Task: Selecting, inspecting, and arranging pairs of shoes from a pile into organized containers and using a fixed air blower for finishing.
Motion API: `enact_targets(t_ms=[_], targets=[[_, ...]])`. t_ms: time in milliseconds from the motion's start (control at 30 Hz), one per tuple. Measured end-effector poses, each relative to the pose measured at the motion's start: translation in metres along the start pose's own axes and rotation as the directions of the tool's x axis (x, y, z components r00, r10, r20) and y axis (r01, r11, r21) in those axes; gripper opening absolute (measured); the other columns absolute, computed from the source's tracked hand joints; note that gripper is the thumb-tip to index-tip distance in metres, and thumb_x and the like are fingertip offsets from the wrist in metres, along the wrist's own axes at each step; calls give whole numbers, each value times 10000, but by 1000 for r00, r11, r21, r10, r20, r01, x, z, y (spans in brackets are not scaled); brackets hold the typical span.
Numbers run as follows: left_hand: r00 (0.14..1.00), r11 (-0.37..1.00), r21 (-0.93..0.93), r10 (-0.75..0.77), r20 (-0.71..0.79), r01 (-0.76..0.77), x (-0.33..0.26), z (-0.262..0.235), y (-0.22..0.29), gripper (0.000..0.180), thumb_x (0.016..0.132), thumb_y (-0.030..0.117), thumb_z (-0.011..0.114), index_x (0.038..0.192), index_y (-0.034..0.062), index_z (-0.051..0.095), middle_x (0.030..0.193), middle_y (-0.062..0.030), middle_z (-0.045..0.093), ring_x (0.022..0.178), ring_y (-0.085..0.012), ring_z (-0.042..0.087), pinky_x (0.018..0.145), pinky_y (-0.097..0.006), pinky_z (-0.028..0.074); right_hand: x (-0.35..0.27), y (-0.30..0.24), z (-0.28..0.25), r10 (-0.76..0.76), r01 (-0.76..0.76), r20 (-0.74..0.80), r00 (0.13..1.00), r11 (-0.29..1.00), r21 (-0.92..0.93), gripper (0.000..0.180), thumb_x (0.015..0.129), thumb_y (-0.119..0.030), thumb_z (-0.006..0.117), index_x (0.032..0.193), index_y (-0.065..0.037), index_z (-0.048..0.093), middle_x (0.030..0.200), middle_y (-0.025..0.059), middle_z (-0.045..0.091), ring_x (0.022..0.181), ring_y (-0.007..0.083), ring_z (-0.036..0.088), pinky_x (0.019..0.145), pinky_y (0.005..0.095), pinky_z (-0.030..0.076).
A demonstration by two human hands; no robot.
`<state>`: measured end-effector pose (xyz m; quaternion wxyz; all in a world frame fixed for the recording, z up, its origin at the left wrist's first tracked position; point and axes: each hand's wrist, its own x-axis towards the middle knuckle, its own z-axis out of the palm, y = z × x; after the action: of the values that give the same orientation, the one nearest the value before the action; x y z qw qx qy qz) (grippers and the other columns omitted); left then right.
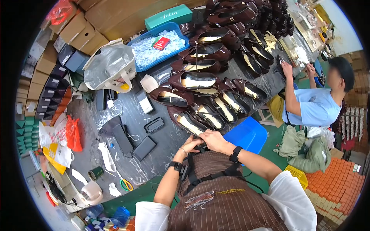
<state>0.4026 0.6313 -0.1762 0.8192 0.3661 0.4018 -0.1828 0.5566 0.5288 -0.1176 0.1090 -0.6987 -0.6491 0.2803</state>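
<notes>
My left hand [189,145] and my right hand [214,141] meet close in front of my apron, at the table's near edge. The fingers of both are curled together; whatever they pinch is hidden or too small to name. Just beyond my fingertips lies a dark brown glossy flat shoe [188,122] with a pale insole, its near end touching or almost touching my right fingers. Beside it, more brown shoes [210,115] sit in a tight group, opening upward. Further back, rows of similar shoes [198,80] cover the dark marbled table [127,169].
Left of the shoes are a black case [145,148], a white box [144,102], scissors [125,184] and a canvas bag [110,69]. A blue basket [141,63] of clear packets stands behind. A blue bin [248,134] sits right; a co-worker [314,96] works beyond it.
</notes>
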Motion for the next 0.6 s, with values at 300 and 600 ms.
enact_targets(t_ms=[300, 600], targets=[[964, 972, -201, -164, -208, 122, 49, 21, 3, 461, 863, 243, 630, 1226, -18, 522, 1230, -194, 559, 968, -348, 655, 663, -444, 595, -20, 20, -1, -85, 94, 155, 984, 994, -50, 353, 750, -95, 614, 1083, 4, 553, 925, 172, 639, 915, 319, 635, 737, 416, 524], [875, 979, -189, -22, -484, -80, -13, 14, -12, 410, 846, -8, 413, 1244, -15, 511, 1125, -195, 620, 889, -358, 680, 608, -419, 620, 77, 10, -80, -166, 136, -245, 955, 981, -135, 552, 707, -7, 579, 1254, -69, 531, 1287, 203, 496, 1071, 343, 541, 807, 414, 512]])
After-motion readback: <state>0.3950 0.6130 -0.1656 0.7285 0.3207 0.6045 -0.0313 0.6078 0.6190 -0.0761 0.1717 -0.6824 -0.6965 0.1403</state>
